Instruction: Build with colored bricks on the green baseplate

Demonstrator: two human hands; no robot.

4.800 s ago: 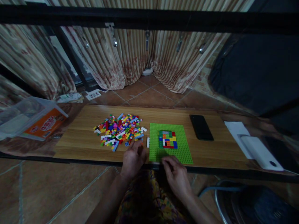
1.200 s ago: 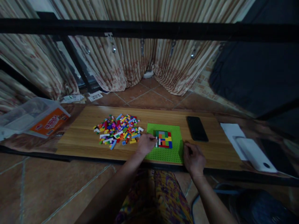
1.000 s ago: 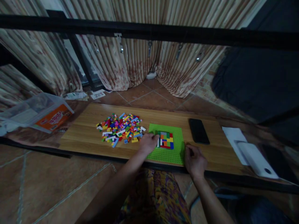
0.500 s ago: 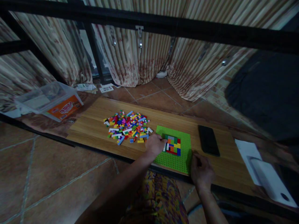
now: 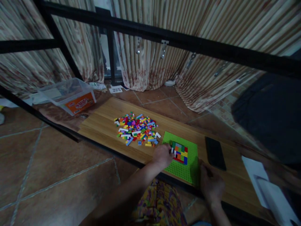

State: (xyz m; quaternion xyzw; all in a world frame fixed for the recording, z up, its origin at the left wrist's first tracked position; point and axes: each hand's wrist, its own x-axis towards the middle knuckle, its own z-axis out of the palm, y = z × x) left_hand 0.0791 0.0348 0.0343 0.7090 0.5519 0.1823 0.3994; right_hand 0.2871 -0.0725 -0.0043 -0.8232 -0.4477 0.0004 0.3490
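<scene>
A green studded baseplate (image 5: 171, 172) lies on the wooden board, with a block of colourful toy bricks (image 5: 181, 153) built on its middle. My left hand (image 5: 163, 156) reaches over the plate's left side, thumb and fingers pinched at the left edge of that block. Whatever sits between those fingertips is hidden. My right hand (image 5: 211, 182) is closed, its fingers curled against the plate's right edge; its grip is too dark to make out. Left of the plate spreads a pile of loose toy bricks (image 5: 138, 128) in many colours.
A black phone (image 5: 215, 153) lies right of the plate. The wooden board (image 5: 101, 121) carries everything. At far left stands a clear plastic box (image 5: 70, 91) with an orange label. White paper (image 5: 255, 175) lies at the right end. A dark metal rail (image 5: 150, 28) crosses above.
The view has shifted and tilted, so the board sits further right and lower. Both hands stay at about the same places on the baseplate. The brick block looks unchanged.
</scene>
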